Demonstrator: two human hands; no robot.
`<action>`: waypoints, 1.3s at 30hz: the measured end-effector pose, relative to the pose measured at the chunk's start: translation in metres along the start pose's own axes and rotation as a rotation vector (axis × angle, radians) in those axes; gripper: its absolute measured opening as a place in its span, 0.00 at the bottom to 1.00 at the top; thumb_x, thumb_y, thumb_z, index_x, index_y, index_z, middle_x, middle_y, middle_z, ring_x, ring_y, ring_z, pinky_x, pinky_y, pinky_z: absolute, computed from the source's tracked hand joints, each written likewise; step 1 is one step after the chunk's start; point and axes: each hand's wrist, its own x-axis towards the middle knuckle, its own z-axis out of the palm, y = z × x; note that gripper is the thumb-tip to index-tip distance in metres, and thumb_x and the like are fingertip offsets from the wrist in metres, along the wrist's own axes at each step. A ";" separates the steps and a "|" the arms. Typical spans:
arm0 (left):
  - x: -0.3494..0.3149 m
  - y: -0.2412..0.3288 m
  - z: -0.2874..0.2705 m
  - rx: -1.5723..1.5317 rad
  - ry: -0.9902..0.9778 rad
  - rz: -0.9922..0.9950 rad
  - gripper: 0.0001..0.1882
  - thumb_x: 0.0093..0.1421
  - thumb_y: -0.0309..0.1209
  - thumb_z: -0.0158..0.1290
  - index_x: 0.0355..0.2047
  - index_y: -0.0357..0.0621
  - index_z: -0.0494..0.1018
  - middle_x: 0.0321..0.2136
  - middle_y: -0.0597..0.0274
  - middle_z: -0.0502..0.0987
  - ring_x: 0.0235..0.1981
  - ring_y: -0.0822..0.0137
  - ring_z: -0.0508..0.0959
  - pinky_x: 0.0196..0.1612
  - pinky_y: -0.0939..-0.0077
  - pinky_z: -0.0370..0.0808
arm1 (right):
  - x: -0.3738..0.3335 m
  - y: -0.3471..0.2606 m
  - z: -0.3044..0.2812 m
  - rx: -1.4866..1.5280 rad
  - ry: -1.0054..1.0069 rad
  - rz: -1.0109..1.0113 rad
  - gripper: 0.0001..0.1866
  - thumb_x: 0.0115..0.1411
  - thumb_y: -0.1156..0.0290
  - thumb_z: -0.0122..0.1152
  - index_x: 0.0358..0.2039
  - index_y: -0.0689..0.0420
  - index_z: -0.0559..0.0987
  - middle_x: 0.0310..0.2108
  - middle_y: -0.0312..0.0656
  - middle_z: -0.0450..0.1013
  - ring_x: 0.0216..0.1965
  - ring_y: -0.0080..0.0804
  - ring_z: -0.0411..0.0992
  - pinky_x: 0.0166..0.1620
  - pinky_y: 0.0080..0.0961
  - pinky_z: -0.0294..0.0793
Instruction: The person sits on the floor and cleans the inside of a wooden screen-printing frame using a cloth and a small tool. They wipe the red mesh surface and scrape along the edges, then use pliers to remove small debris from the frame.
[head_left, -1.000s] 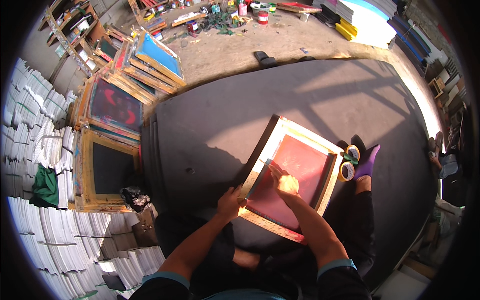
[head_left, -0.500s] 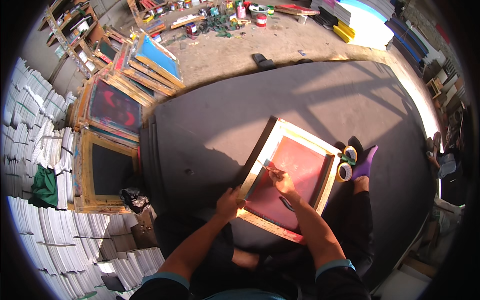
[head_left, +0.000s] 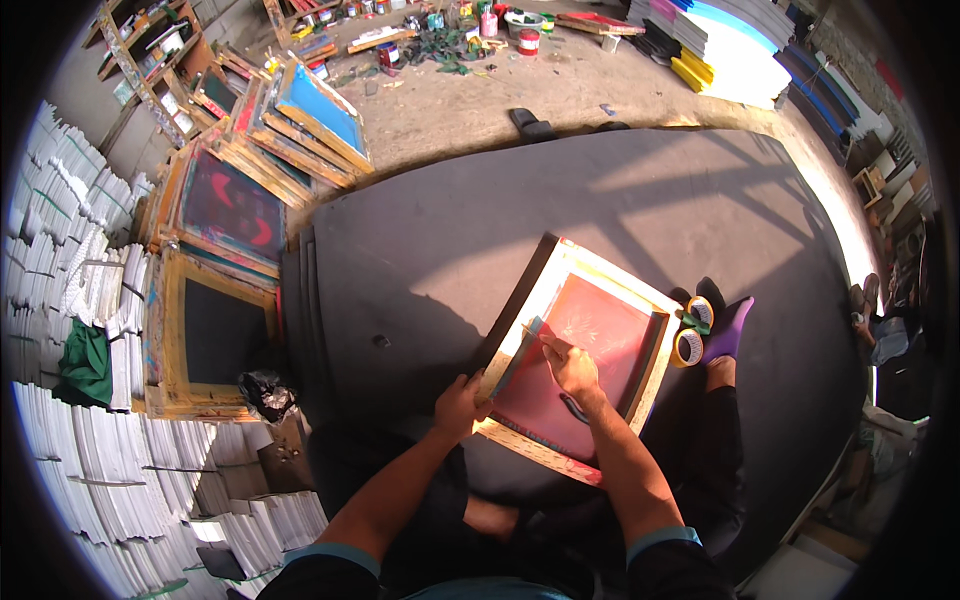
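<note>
A wooden screen-printing frame (head_left: 655,372) with red mesh (head_left: 600,325) lies tilted in front of me, its front edge towards my lap. My left hand (head_left: 460,405) is closed around the frame's left side near the front corner. Over the mesh, close to the inner left edge, my right hand (head_left: 570,367) pinches a thin, light, stick-like tool (head_left: 530,330). Its tip is near the frame's left bar; the fingers hide the rest, so its exact kind cannot be told. A small dark curved shape (head_left: 574,408) shows on the mesh beside my right wrist.
Two tape rolls (head_left: 688,346) lie by the frame's right side, near my purple-socked foot (head_left: 730,330). The frame rests on a dark padded mat (head_left: 400,260). Stacked screens (head_left: 225,330) and bundled white sheets (head_left: 90,450) stand left. Paint cans (head_left: 528,42) sit on the far floor.
My right hand has shifted slightly right and towards me, with the thin tool still pinched. My left hand keeps its hold and the frame stays in place.
</note>
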 end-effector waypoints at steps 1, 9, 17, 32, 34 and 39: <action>-0.001 -0.001 0.000 0.012 0.015 0.003 0.39 0.58 0.42 0.64 0.68 0.45 0.69 0.45 0.49 0.76 0.45 0.45 0.81 0.47 0.53 0.80 | -0.003 -0.007 -0.003 -0.026 -0.042 0.044 0.17 0.73 0.55 0.61 0.55 0.45 0.85 0.39 0.50 0.84 0.38 0.48 0.84 0.43 0.42 0.83; -0.001 -0.004 0.001 0.045 0.091 0.070 0.38 0.58 0.45 0.64 0.66 0.42 0.71 0.46 0.45 0.77 0.47 0.43 0.81 0.48 0.53 0.80 | -0.022 -0.016 -0.006 -0.136 -0.086 0.098 0.16 0.73 0.54 0.58 0.57 0.39 0.84 0.41 0.49 0.84 0.42 0.53 0.84 0.47 0.48 0.84; 0.000 -0.003 -0.001 0.047 0.021 0.028 0.40 0.58 0.45 0.65 0.68 0.43 0.69 0.48 0.44 0.77 0.48 0.43 0.81 0.50 0.52 0.80 | -0.019 -0.003 0.014 -0.378 -0.207 0.056 0.16 0.72 0.61 0.53 0.49 0.52 0.85 0.41 0.54 0.84 0.42 0.54 0.85 0.47 0.47 0.85; 0.002 0.006 -0.008 0.053 0.002 0.001 0.39 0.59 0.48 0.61 0.67 0.42 0.70 0.49 0.45 0.77 0.49 0.44 0.81 0.52 0.53 0.80 | -0.017 0.003 0.012 0.287 -0.075 0.083 0.17 0.72 0.64 0.63 0.59 0.53 0.83 0.44 0.55 0.84 0.46 0.44 0.85 0.51 0.37 0.83; 0.001 0.007 -0.007 0.066 0.015 0.008 0.39 0.59 0.48 0.60 0.67 0.41 0.70 0.49 0.45 0.77 0.49 0.44 0.81 0.52 0.53 0.79 | -0.014 0.019 0.021 0.538 -0.118 0.074 0.18 0.72 0.65 0.63 0.60 0.54 0.82 0.44 0.55 0.84 0.46 0.42 0.85 0.50 0.35 0.82; 0.001 0.005 -0.008 0.068 -0.001 -0.006 0.40 0.60 0.49 0.60 0.68 0.42 0.69 0.50 0.43 0.78 0.51 0.43 0.81 0.53 0.52 0.79 | -0.017 0.015 0.020 0.422 -0.084 -0.036 0.18 0.74 0.65 0.61 0.60 0.57 0.82 0.43 0.50 0.85 0.45 0.38 0.84 0.49 0.32 0.81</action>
